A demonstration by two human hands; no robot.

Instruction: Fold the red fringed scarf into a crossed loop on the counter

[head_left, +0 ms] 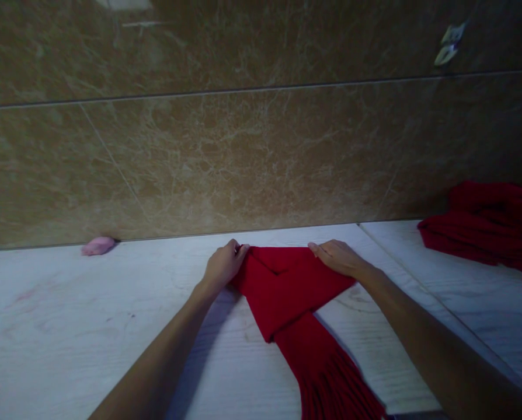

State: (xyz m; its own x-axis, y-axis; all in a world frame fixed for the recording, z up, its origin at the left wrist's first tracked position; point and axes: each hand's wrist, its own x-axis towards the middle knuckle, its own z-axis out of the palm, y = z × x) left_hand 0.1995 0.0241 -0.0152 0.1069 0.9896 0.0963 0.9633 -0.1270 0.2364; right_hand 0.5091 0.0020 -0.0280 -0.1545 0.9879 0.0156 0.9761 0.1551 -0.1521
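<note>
A red fringed scarf (282, 291) lies folded on the white wood-grain surface, its two sides crossing in a V shape near the top. One tail runs down toward me and ends in long fringe at the lower edge of the view. My left hand (226, 262) pinches the scarf's upper left corner between thumb and fingers. At the upper right corner, my right hand (336, 256) grips the cloth the same way. The top edge is stretched straight between both hands.
A heap of dark red cloth (484, 224) lies at the right against the brown marble-look wall (243, 157). Near the wall at left is a small pink lump (98, 245). A seam (418, 284) crosses the white surface (90, 326) on the right.
</note>
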